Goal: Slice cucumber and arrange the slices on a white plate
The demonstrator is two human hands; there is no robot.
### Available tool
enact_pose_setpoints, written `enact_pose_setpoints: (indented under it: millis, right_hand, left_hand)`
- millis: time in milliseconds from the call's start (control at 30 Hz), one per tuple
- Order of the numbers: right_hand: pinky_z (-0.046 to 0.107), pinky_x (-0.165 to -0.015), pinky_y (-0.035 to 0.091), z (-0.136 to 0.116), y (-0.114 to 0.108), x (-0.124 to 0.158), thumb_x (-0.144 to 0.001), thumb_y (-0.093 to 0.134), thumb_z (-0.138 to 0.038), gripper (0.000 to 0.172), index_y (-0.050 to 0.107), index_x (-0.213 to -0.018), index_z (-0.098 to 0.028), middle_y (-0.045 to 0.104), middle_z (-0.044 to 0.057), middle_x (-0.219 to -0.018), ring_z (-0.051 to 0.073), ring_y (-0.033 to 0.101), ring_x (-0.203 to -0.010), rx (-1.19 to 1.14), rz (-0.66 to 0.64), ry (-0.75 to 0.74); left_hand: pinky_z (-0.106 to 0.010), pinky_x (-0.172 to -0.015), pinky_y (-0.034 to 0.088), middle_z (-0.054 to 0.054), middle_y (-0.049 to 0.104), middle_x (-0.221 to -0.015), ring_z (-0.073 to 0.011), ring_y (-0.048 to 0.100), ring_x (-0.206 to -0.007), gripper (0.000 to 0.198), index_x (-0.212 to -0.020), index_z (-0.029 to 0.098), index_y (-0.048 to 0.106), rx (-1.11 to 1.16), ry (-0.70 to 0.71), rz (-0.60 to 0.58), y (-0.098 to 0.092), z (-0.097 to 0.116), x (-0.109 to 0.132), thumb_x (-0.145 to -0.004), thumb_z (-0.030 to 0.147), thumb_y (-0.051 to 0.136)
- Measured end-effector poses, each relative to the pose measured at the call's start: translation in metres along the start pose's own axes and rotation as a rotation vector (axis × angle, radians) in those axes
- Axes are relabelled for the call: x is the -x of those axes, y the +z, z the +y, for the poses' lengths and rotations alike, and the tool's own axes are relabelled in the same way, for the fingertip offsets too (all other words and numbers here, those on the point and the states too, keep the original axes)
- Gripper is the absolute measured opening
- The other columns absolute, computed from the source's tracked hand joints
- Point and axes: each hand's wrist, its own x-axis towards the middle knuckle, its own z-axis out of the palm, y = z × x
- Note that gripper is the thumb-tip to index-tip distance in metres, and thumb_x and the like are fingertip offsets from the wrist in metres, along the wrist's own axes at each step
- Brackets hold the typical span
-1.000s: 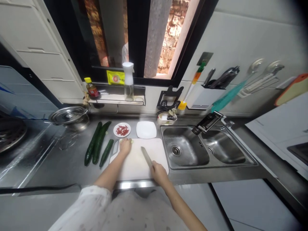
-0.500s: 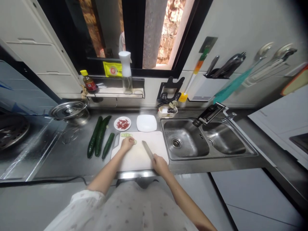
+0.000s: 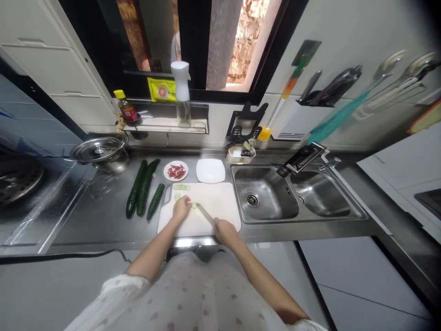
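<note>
My left hand (image 3: 181,207) rests curled on the white cutting board (image 3: 220,204), pressing down a small piece of cucumber (image 3: 194,205) whose end pokes out at its fingertips. My right hand (image 3: 224,230) is closed round the handle of a knife (image 3: 206,214), its blade angled toward the cucumber piece and close to it. Several cucumber slices (image 3: 181,187) lie at the board's far left corner. Three whole cucumbers (image 3: 143,193) lie on the steel counter just left of the board.
Behind the board stand a small plate of red bits (image 3: 176,170) and a bare white plate (image 3: 210,170). A double sink (image 3: 296,195) with a faucet (image 3: 300,158) lies to the right. A lidded steel pot (image 3: 99,151) sits far left, a wall shelf (image 3: 165,126) with bottles behind.
My left hand has drawn back from the board's far corner toward its middle, leaving slices behind. The knife has swung left to meet the cucumber piece. The camera has tilted slightly.
</note>
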Motion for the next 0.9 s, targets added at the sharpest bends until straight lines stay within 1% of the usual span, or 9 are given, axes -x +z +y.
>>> enact_pose_setpoints:
  millis: [267, 600, 900]
  right_hand:
    - [0.030, -0.075, 0.043, -0.003, 0.000, 0.001, -0.091, 0.037, -0.013, 0.030, 0.055, -0.115, -0.015, 0.067, 0.014, -0.103, 0.023, 0.063, -0.097, 0.037, -0.034, -0.007]
    - [0.028, -0.075, 0.042, -0.005, 0.002, -0.002, -0.090, 0.037, -0.011, 0.031, 0.054, -0.115, -0.015, 0.067, 0.014, -0.102, 0.022, 0.063, -0.098, 0.057, -0.060, -0.007]
    - [0.029, -0.077, 0.043, -0.008, 0.015, -0.006, -0.089, 0.039, -0.008, 0.031, 0.052, -0.116, -0.015, 0.067, 0.014, -0.100, 0.022, 0.064, -0.099, 0.049, -0.056, 0.002]
  left_hand:
    - [-0.024, -0.072, 0.041, -0.002, 0.068, -0.086, -0.0164, 0.062, -0.081, 0.013, -0.094, 0.020, 0.064, 0.041, -0.060, -0.021, -0.001, -0.002, -0.005, -0.081, 0.021, 0.061]
    - [-0.024, -0.070, 0.041, -0.001, 0.068, -0.087, -0.0160, 0.061, -0.080, 0.015, -0.094, 0.021, 0.063, 0.044, -0.092, -0.048, -0.004, 0.001, -0.006, -0.079, 0.023, 0.064]
    - [-0.023, -0.068, 0.040, 0.000, 0.067, -0.085, -0.0157, 0.061, -0.078, 0.014, -0.092, 0.022, 0.063, 0.040, -0.108, -0.054, -0.004, 0.001, -0.007, -0.079, 0.025, 0.064]
